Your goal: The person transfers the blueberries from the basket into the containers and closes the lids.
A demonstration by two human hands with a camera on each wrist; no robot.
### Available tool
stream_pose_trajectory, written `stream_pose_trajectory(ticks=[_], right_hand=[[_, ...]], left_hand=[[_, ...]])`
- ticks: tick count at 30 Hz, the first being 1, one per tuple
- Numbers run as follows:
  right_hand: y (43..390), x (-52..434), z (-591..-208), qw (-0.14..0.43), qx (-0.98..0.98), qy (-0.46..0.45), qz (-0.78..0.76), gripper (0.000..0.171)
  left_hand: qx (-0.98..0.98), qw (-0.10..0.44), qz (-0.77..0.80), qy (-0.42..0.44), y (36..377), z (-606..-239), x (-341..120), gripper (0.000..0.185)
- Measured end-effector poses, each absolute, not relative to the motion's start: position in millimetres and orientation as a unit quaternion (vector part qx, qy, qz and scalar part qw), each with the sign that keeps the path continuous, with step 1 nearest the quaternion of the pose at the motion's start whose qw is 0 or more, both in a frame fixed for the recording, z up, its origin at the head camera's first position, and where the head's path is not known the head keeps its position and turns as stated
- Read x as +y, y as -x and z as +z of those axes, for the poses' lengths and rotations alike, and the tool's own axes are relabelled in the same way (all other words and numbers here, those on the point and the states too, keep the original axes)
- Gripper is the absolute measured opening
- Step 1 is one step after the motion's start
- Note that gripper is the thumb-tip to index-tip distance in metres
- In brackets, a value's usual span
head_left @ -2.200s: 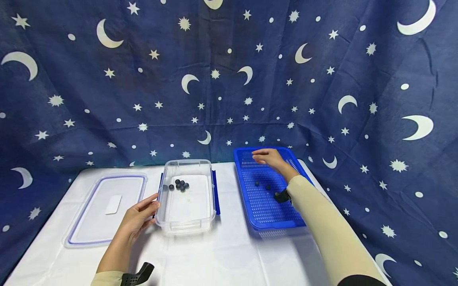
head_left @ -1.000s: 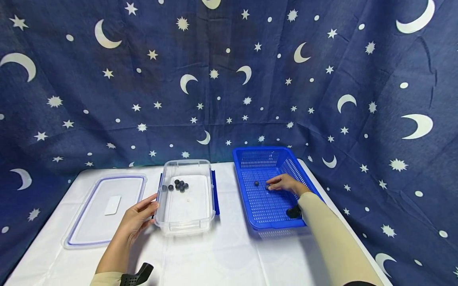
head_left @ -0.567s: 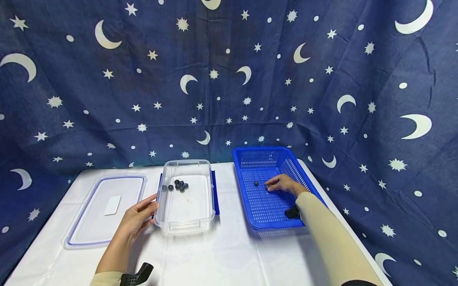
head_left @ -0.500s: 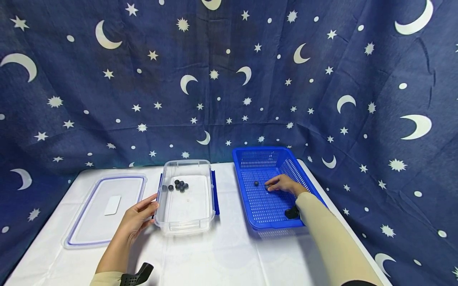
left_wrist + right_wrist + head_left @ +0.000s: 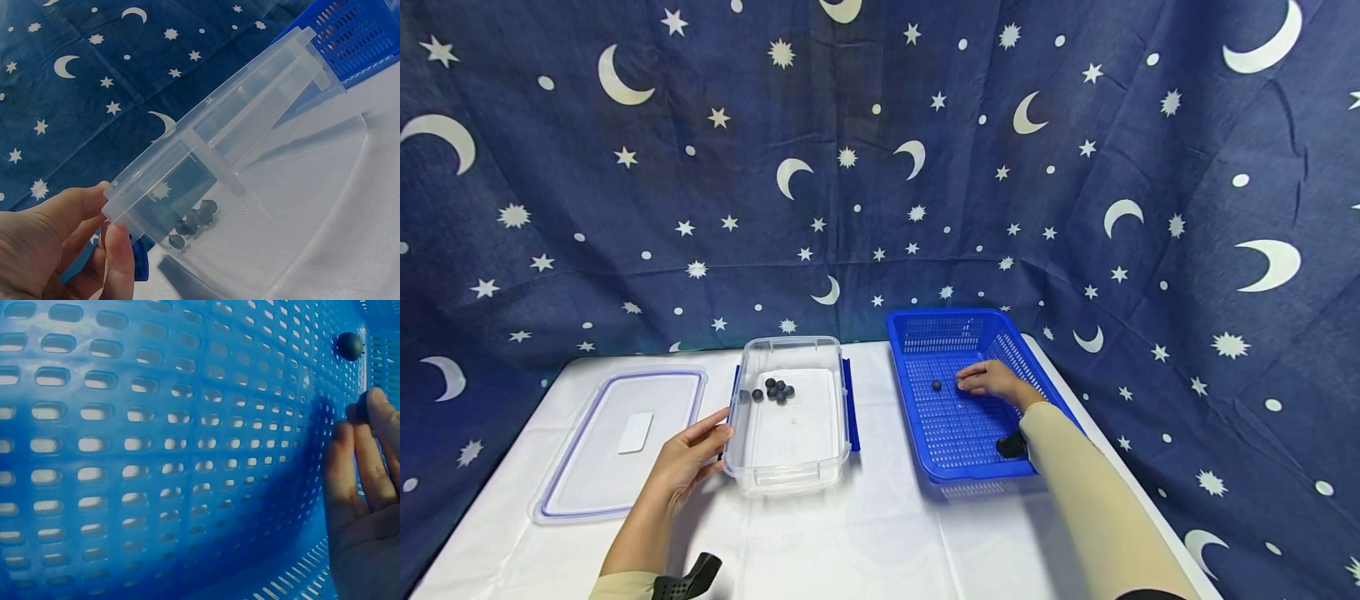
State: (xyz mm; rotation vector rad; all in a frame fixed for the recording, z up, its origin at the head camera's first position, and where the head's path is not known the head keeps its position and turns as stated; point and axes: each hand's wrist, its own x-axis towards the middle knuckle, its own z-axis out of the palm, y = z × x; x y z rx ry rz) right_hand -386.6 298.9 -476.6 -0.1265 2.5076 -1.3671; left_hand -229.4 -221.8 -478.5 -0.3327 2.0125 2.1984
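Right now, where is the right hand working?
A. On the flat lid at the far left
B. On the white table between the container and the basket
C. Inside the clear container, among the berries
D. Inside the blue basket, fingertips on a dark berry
D: the right hand lies inside the blue basket, fingertips pinching a dark berry; another berry lies loose beside it.

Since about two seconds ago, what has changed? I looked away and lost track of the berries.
The right hand came back from the far end of the blue basket to its middle and now pinches one blueberry in its fingers; one loose blueberry remains. The left hand still holds the clear container, its berries unchanged, lid untouched.
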Motion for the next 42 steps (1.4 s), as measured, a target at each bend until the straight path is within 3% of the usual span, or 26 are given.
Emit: stream_pose_trajectory(ticks=[14, 22, 42], right_hand=[[389.4, 273.7, -455.9, 0.141, 0.813, 0.030, -0.564, 0.041], [393.3, 259.3, -442.9, 0.176, 0.773, 0.065, -0.606, 0.043], [401.6, 205.2, -409.3, 0.209, 0.736, 0.080, -0.639, 0.040]], left_hand=[[0.668, 0.073, 0.732, 0.114, 228.1, -478.5, -221.8, 0.028], [0.668, 0.072, 0.732, 0.114, 228.1, -479.0, -222.3, 0.028], [0.677, 0.076, 0.724, 0.110, 229.9, -479.1, -223.0, 0.032]])
